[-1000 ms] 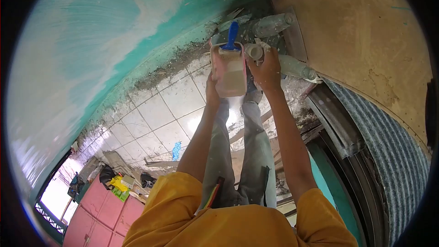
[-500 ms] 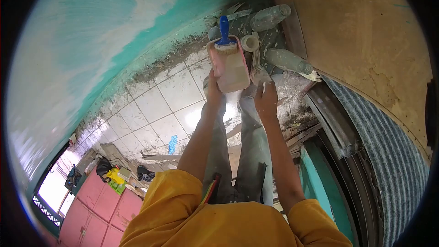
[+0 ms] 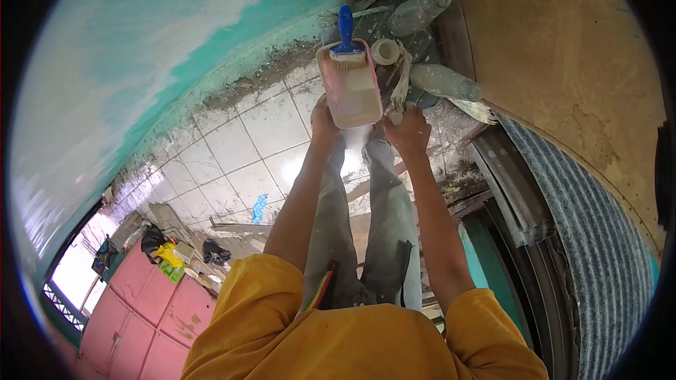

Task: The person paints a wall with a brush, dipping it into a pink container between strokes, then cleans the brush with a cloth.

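My left hand [image 3: 324, 125] grips the lower left side of a pinkish rectangular tray [image 3: 353, 102] with pale liquid in it. A paintbrush with a blue handle [image 3: 345, 28] lies across the tray's far end, bristles inside. Just right of the tray, my right hand [image 3: 408, 130] is closed on the lower end of a whitish cloth strip [image 3: 401, 81]. A small whitish jar [image 3: 385, 51] stands beside the tray's far right corner. Two dusty glass bottles lie to the right, an upper one [image 3: 420, 12] and a lower one [image 3: 445, 82].
A green and white wall [image 3: 155, 35] rises at the left, above a tiled floor [image 3: 232, 142]. Wooden board [image 3: 556, 63] and corrugated sheet [image 3: 570, 218] stand at the right. Pink panels [image 3: 141, 295] and a yellow bag [image 3: 167, 253] are at the lower left.
The tray and brush have shifted slightly up in view with my left hand. My right hand has moved up and closed around the cloth strip's lower end.
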### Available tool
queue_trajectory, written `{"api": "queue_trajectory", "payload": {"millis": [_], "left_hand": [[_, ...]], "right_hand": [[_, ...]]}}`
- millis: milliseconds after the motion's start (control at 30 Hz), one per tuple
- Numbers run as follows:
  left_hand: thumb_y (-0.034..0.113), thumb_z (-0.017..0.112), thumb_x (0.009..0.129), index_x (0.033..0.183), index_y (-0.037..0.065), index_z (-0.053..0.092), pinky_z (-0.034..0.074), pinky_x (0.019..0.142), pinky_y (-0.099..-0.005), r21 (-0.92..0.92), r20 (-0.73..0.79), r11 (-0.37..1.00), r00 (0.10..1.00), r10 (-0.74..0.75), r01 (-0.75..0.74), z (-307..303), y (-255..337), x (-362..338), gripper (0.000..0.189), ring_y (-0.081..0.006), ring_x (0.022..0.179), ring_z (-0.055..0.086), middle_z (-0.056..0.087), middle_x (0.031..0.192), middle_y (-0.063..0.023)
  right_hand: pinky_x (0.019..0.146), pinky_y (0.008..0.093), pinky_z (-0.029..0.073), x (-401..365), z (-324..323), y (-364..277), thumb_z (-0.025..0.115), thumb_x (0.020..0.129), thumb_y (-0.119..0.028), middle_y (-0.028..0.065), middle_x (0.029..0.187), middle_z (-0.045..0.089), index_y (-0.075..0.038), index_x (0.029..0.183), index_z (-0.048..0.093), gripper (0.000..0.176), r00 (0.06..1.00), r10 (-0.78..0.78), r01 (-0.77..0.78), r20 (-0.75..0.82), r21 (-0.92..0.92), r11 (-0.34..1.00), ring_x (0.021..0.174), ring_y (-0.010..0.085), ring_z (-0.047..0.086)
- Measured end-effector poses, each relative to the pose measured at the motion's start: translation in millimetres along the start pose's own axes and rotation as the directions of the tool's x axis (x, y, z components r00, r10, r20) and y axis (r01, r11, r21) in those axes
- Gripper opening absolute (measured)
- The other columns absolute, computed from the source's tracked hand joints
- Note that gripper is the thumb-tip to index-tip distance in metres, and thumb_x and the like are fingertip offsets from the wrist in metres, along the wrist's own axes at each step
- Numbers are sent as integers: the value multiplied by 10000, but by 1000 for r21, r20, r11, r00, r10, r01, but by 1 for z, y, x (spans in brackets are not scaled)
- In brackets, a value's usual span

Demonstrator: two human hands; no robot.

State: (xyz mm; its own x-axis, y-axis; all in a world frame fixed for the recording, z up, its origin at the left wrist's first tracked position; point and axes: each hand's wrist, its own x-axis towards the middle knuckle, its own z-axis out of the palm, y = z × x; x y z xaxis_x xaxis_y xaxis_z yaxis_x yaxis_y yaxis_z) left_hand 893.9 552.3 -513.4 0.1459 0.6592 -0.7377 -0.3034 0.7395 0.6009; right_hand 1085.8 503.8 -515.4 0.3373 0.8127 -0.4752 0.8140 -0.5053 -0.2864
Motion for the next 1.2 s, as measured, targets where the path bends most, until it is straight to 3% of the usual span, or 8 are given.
{"api": "queue_trajectory", "payload": {"millis": [233,300,500,567,600,667,867,1200], "left_hand": [[523,337,979,1444,157,326,343,1013,-420,-76,-175,992,978,-116,104,-3,-11,-14,592,-216,1217,457,468,1362,-84],[538,355,972,1455,169,312,351,1006,-419,-43,-186,994,977,-105,99,-7,-19,-23,609,-223,1204,460,462,1365,-86],[520,412,968,1430,144,355,400,958,-385,-56,-366,996,927,-87,72,-30,-97,-64,598,-221,1147,495,491,1322,-87],[557,440,942,1345,111,468,412,930,-322,310,-51,938,983,178,-154,-63,-178,-59,601,-198,1209,493,521,1328,-76],[557,440,942,1345,111,468,412,930,-322,306,-57,940,982,179,-154,-25,-139,-88,601,-198,1209,493,521,1328,-76],[359,400,1013,1310,29,477,479,893,-309,-100,0,967,972,-236,235,36,-35,-142,450,-219,1059,591,600,1180,-98],[356,404,1012,1265,-22,493,467,914,-333,-346,296,930,955,-15,122,47,8,-150,464,-210,1005,612,632,1104,-177],[346,416,1016,1194,2,520,496,793,-303,-383,304,911,952,-30,151,18,9,-140,401,-176,856,616,651,948,-119]], "right_hand": [[849,470,479,-36,-12,31,694,739,-300,233,951,608,54,1067,546,505,991,-132,134,-27,279,951,907,437,602],[878,414,471,-46,-25,33,666,761,-203,235,1027,605,64,1093,532,447,969,-51,-79,244,496,865,965,388,604],[867,309,457,-94,-70,10,587,788,-66,112,1037,596,50,1156,524,391,950,-153,-142,272,814,563,955,186,567],[843,294,461,-115,-87,-7,608,811,-88,90,1021,602,39,1158,529,378,938,-120,-237,326,853,465,937,164,567],[819,279,466,-123,-96,-18,630,834,-109,69,1004,607,28,1161,534,367,924,-87,-321,371,882,345,919,141,568],[805,281,469,-133,-105,-34,654,847,-150,74,1019,609,35,1173,534,394,900,-101,-352,424,844,404,916,142,570],[763,261,464,-153,-63,-48,666,900,-272,60,995,615,20,1110,588,368,873,-143,-367,466,822,436,884,109,559],[835,341,435,-146,-68,-79,482,957,-176,155,972,587,44,1131,551,288,869,-288,-168,403,786,595,902,237,554]]}}
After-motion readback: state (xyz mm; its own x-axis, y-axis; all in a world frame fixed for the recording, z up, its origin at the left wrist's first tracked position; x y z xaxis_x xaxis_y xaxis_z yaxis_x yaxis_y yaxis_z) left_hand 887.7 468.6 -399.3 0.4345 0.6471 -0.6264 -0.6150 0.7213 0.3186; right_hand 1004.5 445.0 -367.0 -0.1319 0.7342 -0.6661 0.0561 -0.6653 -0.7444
